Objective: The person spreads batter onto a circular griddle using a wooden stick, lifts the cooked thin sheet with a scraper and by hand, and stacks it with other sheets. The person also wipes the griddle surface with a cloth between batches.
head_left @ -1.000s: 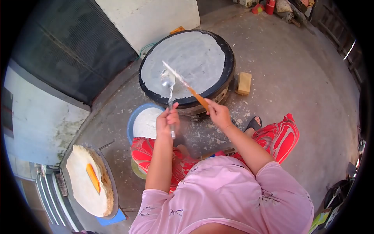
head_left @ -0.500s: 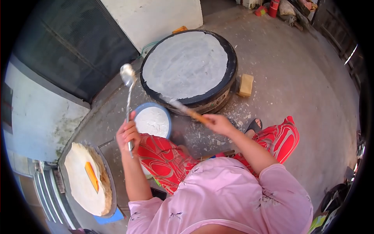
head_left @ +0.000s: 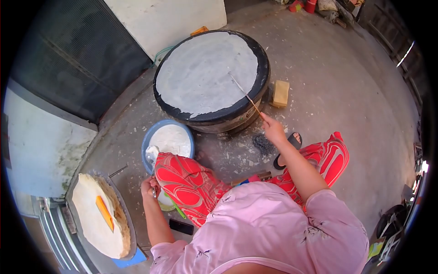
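My left hand [head_left: 149,187] is closed around the handle of a metal ladle, whose batter-coated bowl [head_left: 152,153] is at the left side of a blue basin [head_left: 146,142] of white batter [head_left: 171,139]. My right hand [head_left: 273,129] grips the wooden handle of a long, thin-bladed spatula [head_left: 245,94]. Its blade reaches over the right part of a thin white batter sheet [head_left: 205,68]; whether it touches is hard to tell. That sheet covers most of a large round black griddle [head_left: 263,68] on a drum-like base.
To the left, a stack of thin flatbreads [head_left: 93,219] carries an orange scraper [head_left: 104,213]. A phone [head_left: 181,226] and a small bowl [head_left: 165,201] are beside my left leg. A yellow block [head_left: 281,93] stands right of the griddle. Dried flakes litter the concrete floor [head_left: 328,100].
My left hand has lowered the ladle from up beside the griddle to the basin. My right hand has carried the spatula from the griddle's near edge to the right part of the sheet.
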A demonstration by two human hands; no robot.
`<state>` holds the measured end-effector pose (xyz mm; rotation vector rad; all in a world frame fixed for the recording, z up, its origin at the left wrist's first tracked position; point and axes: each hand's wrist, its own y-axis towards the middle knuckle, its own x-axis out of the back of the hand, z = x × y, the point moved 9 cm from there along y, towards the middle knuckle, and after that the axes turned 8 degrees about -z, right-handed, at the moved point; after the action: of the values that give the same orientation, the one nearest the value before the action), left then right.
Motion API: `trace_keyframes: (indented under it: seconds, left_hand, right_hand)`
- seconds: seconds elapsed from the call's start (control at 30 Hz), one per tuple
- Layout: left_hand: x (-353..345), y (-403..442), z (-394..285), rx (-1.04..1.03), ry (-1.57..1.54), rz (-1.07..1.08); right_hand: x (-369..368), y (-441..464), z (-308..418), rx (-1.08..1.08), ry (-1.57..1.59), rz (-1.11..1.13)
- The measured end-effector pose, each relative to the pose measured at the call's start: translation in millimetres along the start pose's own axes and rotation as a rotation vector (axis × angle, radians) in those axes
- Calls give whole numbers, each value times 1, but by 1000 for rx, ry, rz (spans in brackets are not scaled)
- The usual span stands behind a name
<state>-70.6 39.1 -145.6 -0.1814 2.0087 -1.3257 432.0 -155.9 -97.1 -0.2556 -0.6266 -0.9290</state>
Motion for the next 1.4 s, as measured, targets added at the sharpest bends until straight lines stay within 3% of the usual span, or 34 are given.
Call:
trace_keyframes:
  seconds: [0.17,0.23,0.33,0.37,0.43,0.47,0.53,0.57,0.63,0.67,0.77,0.8,0.9,0.97,1.03,1.07,1.13,1.27,1.4]
  left_hand:
    - [40,52,-9,-113,219,-60]
    - [30,50,-5,-183,330,-99]
    - [10,25,23,-248,350,-181]
    - [-3,20,32,-250,296,-57]
    - [-20,16,39,-257,224,131]
    - [-21,16,41,-277,227,164]
    - [-24,21,44,-308,226,214]
    - [-22,25,44,-325,232,222]
    - [-9,34,41,-370,259,208]
    - [4,39,38,-405,282,184]
    - [56,60,21,-535,374,97]
    - [74,65,15,-579,399,68]
    - [109,69,-1,-675,465,-26]
    - [96,49,1,-685,482,-50]
    - [56,-14,7,-799,459,-254]
    - [39,-32,14,-800,458,-254]
    - [10,-75,14,-1034,518,-317]
    - [-24,-111,31,-1134,543,-256]
    - [-55,-140,44,-1380,761,-228]
  right_hand:
    - [-4,-4,27,70,-337,46]
    - [-15,3,6,-98,254,133]
    - [6,4,1,-1,148,-70]
    - [5,-5,2,-2,147,-73]
    - [-25,-36,21,116,133,268]
    - [-23,-34,26,115,130,262]
    - [-44,-46,17,-278,325,594]
    - [-40,-42,28,-276,323,592]
    - [-11,-28,79,-135,709,482]
    - [-4,-29,94,-228,781,552]
    - [-22,-1,39,-360,685,444]
    - [-17,9,26,-335,559,350]
    - [-5,42,23,-254,632,209]
    - [-2,62,24,-304,605,177]
    - [-1,76,15,-383,465,183]
    - [-5,82,10,-416,505,185]
    - [-12,95,4,-429,499,191]
    - [-18,113,3,-464,438,134]
    - [-39,142,-12,-412,341,130]
